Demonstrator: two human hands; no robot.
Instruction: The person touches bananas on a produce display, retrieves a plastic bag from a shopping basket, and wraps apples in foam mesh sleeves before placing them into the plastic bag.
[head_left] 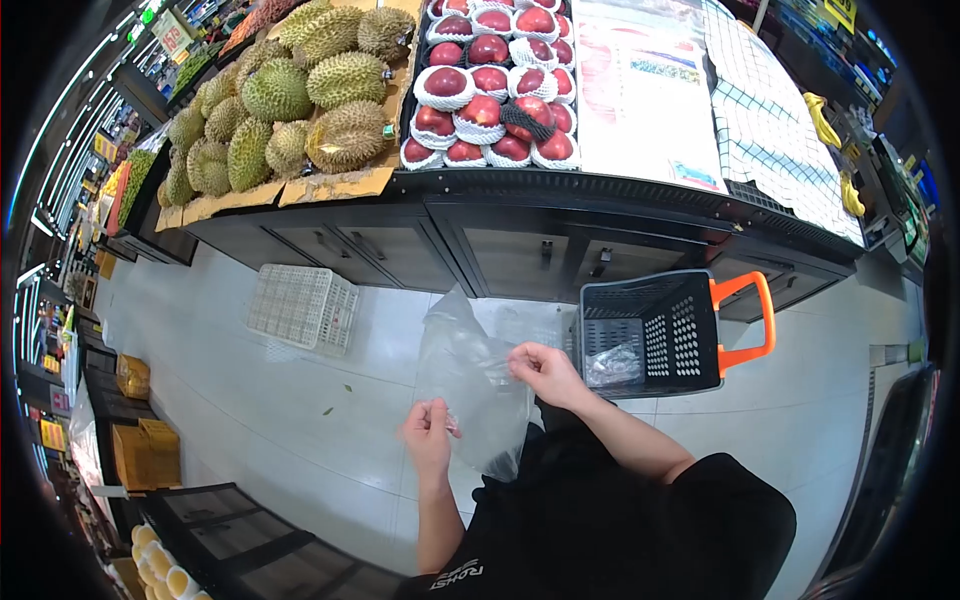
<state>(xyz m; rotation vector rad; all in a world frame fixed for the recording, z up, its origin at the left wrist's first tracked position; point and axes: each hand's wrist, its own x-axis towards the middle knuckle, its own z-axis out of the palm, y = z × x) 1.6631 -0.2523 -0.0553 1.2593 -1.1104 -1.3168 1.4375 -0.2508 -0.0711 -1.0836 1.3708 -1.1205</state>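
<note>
A clear plastic bag (465,375) hangs in front of my body, between my two hands. My right hand (548,374) pinches the bag's upper right edge between thumb and fingers. My left hand (430,430) is closed at the bag's left edge, thumb against the curled fingers, with a bit of plastic showing there. The bag looks thin, wrinkled and see-through, with no contents visible inside it. Just to the right of my right hand stands a black shopping basket (648,372) with an orange handle (768,318); some crumpled clear plastic (614,366) lies in it.
Ahead is a display counter (600,225) with durians (276,90) on the left, red apples in foam nets (490,80), and a white checked cloth (775,130) on the right. A white plastic crate (300,305) sits on the floor. Behind my left side stands a dark cabinet (235,530).
</note>
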